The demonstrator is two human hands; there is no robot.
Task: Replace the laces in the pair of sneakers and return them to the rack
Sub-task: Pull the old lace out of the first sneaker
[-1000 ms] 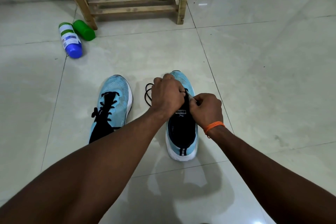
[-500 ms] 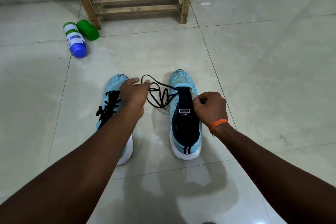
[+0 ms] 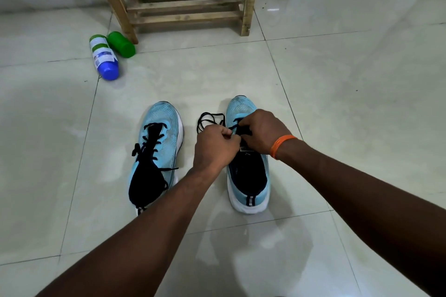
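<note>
Landmark: the unfinished sneaker (image 3: 248,176), standing on the tiled floor (image 3: 337,103), heel toward the person, toe and long axis pointing away at the wooden rack (image 3: 188,2). Both hands are close together over its eyelet rows. The left hand (image 3: 217,147) pinches the black lace (image 3: 207,119); the right hand (image 3: 260,132) is curled there too and probably pinches the same lace, though its fingertips are hidden. Slack lace loops lie just left of the toe, nearer the left hand, which is judged better placed to draw it through. The laced sneaker (image 3: 156,152) stands parallel, further left. Two bottles (image 3: 103,55) lie beyond, by the rack.
</note>
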